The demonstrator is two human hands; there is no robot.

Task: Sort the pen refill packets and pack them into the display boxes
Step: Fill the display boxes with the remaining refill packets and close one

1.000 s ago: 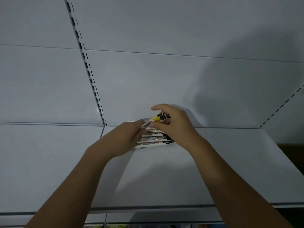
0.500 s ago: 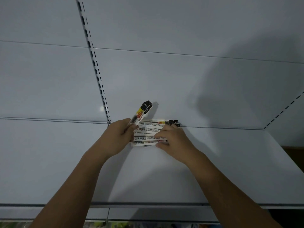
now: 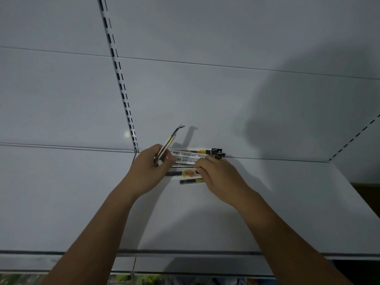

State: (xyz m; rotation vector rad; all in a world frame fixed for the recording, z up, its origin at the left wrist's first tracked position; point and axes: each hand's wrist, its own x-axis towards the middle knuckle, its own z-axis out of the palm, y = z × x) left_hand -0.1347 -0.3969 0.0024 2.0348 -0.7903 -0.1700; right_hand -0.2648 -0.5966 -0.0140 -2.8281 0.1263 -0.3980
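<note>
Left hand (image 3: 147, 171): my fingers clamp one refill packet (image 3: 169, 143), tilted up.
Right hand (image 3: 219, 174): my fingers pinch the packet stack (image 3: 191, 159).
Stack: lying on the white shelf (image 3: 267, 212), against the back panel.

White packets (image 3: 190, 158) with black ends and barcodes on a pale grey shelf (image 3: 267, 202).

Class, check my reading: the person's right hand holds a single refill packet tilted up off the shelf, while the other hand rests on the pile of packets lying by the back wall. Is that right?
Not quite: the hands are swapped. In the head view the left hand holds the single packet tilted up, while the right hand rests on the pile of packets lying on the shelf by the back wall.
</note>
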